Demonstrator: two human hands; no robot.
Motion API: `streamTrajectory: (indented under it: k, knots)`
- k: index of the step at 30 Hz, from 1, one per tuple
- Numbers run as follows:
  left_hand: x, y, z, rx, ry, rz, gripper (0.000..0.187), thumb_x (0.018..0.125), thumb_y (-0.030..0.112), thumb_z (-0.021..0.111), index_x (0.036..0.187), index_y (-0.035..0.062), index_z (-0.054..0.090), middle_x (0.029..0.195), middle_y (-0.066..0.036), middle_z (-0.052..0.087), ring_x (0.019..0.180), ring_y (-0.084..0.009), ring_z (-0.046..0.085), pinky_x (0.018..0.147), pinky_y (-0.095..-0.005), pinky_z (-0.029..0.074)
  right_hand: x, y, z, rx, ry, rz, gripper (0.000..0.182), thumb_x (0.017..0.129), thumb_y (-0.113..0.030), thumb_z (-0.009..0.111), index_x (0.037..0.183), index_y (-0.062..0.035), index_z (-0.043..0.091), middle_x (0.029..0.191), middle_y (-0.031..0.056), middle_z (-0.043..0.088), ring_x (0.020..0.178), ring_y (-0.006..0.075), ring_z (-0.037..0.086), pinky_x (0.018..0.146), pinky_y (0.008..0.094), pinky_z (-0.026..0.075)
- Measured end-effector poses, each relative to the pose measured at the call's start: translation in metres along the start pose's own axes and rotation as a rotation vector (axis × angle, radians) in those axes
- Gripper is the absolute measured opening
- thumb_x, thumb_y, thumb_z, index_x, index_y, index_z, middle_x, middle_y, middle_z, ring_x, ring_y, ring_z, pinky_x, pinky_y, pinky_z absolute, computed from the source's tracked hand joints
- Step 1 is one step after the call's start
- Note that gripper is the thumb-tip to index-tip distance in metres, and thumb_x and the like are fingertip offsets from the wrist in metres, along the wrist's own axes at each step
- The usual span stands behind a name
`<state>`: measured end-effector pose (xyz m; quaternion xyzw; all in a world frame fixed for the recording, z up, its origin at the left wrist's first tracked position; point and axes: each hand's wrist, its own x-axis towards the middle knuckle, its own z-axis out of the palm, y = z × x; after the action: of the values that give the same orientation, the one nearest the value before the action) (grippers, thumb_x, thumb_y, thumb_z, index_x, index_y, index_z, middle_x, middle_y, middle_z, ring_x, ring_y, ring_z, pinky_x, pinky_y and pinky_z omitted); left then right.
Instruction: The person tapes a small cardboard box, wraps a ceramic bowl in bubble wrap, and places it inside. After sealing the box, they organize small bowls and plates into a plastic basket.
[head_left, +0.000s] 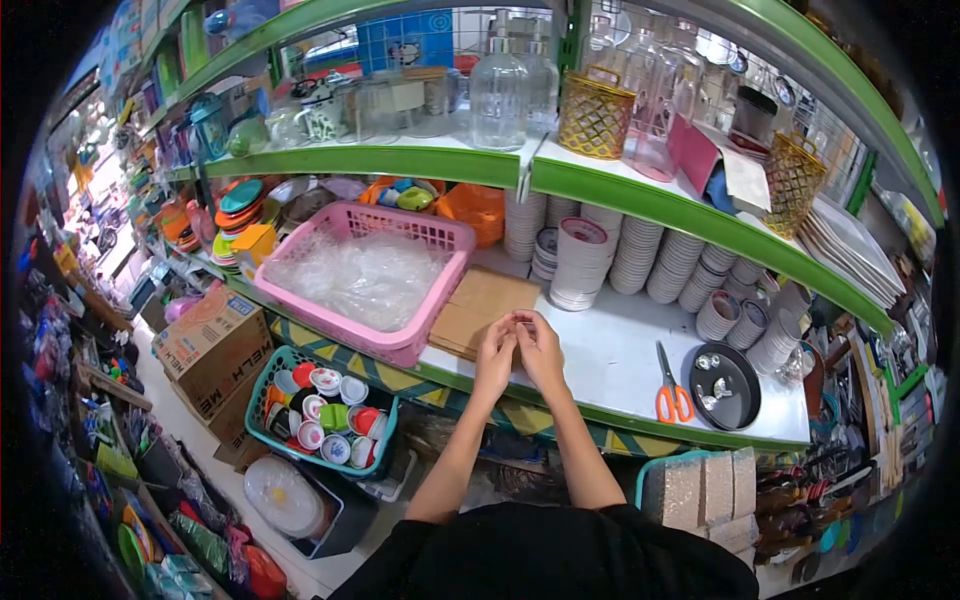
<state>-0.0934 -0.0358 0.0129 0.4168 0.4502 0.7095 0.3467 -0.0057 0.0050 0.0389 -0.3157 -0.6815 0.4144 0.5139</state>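
My left hand (496, 350) and my right hand (540, 345) meet above the shelf's front part, fingertips drawn together. The fingers of both are curled in a pinch; whatever lies between them is too small or hidden to make out. Just behind and left of them lies a flat brown cardboard piece (490, 296). To its left stands a pink plastic basket (440, 310) holding clear plastic bags (365, 275). Right of my hands, orange-handled scissors (668, 385) lie on the white shelf, beside a black round pan (735, 408) with small crumpled silvery pieces (715, 388) in it.
Stacks of white cups (638, 255) line the back of the shelf. Above, a green-edged shelf (650, 195) carries glass bottles (499, 95) and gold baskets (595, 115). Below left are a teal basket (265, 420) of small bowls and cardboard boxes (220, 350).
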Motion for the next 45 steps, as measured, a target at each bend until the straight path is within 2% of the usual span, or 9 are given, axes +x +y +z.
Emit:
streamTrajectory:
  k: [5,11,15,23,26,32,36,38,45]
  knots:
    - [-0.004,-0.008,-0.023,0.031,0.088,0.085,0.037,0.090,0.009,0.049,0.125,-0.0009,0.048,0.121,-0.016,0.054,0.109,-0.0236,0.054,0.095,-0.0333,0.041,0.001,-0.002,0.023,-0.271,-0.121,-0.136,0.026,0.086,-0.006,0.053,0.111,0.0014,0.053,0.107,0.0195,0.060,0.097,0.0347,0.060,0.083,0.0386,0.048]
    - [-0.014,-0.014,-0.040,0.218,0.213,0.114,0.032,0.087,0.008,0.055,0.118,-0.0019,0.051,0.112,-0.016,0.057,0.102,-0.0240,0.056,0.089,-0.0340,0.043,-0.004,0.025,0.034,-0.769,-0.248,-0.405,0.043,0.075,-0.005,0.059,0.117,-0.0027,0.054,0.123,0.0207,0.053,0.115,0.0365,0.051,0.096,0.0418,0.041]
    - [-0.027,0.001,-0.046,0.454,0.222,0.087,0.016,0.085,0.005,0.055,0.099,-0.0021,0.055,0.097,-0.012,0.058,0.094,-0.0227,0.057,0.085,-0.0325,0.043,-0.003,0.024,0.037,-0.839,-0.279,-0.373,0.044,0.075,-0.011,0.062,0.118,-0.0040,0.055,0.127,0.0213,0.050,0.117,0.0363,0.049,0.098,0.0423,0.039]
    - [-0.031,-0.003,-0.061,0.736,0.217,0.295,0.008,0.075,0.000,0.060,0.082,0.0003,0.055,0.087,-0.014,0.056,0.088,-0.0314,0.055,0.081,-0.0377,0.042,0.010,0.019,0.038,-0.880,-0.336,-0.435,0.037,0.072,-0.024,0.068,0.102,-0.0019,0.062,0.108,0.0201,0.061,0.094,0.0357,0.060,0.080,0.0398,0.049]
    - [-0.027,0.005,-0.062,0.784,0.215,0.296,0.006,0.074,0.001,0.059,0.078,0.0015,0.055,0.084,-0.013,0.056,0.087,-0.0331,0.054,0.081,-0.0389,0.041,0.022,-0.005,0.031,-0.884,-0.494,-0.288,0.049,0.069,-0.032,0.070,0.107,-0.0034,0.062,0.100,0.0184,0.064,0.089,0.0347,0.063,0.079,0.0401,0.050]
    - [-0.018,0.010,-0.067,0.801,0.199,0.208,0.009,0.074,0.009,0.060,0.067,0.0041,0.059,0.077,-0.009,0.061,0.081,-0.0296,0.058,0.076,-0.0386,0.043,0.026,0.000,0.031,-0.782,-0.432,-0.386,0.046,0.060,-0.033,0.073,0.094,-0.0045,0.065,0.078,0.0176,0.065,0.073,0.0348,0.064,0.069,0.0427,0.052]
    - [-0.013,0.021,-0.072,0.777,0.209,-0.034,0.012,0.073,0.013,0.060,0.074,0.0054,0.069,0.074,-0.012,0.067,0.069,-0.0331,0.062,0.067,-0.0390,0.047,0.029,-0.002,0.031,-0.789,-0.469,-0.395,0.041,0.060,-0.031,0.072,0.091,-0.0041,0.066,0.077,0.0188,0.065,0.072,0.0355,0.064,0.068,0.0431,0.052]
    - [-0.009,0.020,-0.073,0.789,0.197,-0.010,0.017,0.075,0.017,0.059,0.078,0.0068,0.071,0.073,-0.014,0.067,0.067,-0.0352,0.061,0.066,-0.0407,0.047,0.033,-0.010,0.027,-0.808,-0.598,-0.303,0.049,0.060,-0.024,0.065,0.103,-0.0025,0.065,0.084,0.0238,0.065,0.077,0.0383,0.063,0.074,0.0428,0.051]
    - [-0.002,0.018,-0.055,0.974,0.234,-0.029,0.025,0.079,0.026,0.057,0.088,0.0078,0.072,0.085,-0.017,0.067,0.081,-0.0342,0.063,0.081,-0.0424,0.042,0.038,-0.028,0.008,-0.788,-0.671,-0.193,0.046,0.061,-0.015,0.058,0.104,0.0008,0.064,0.089,0.0254,0.064,0.081,0.0403,0.062,0.080,0.0436,0.050]
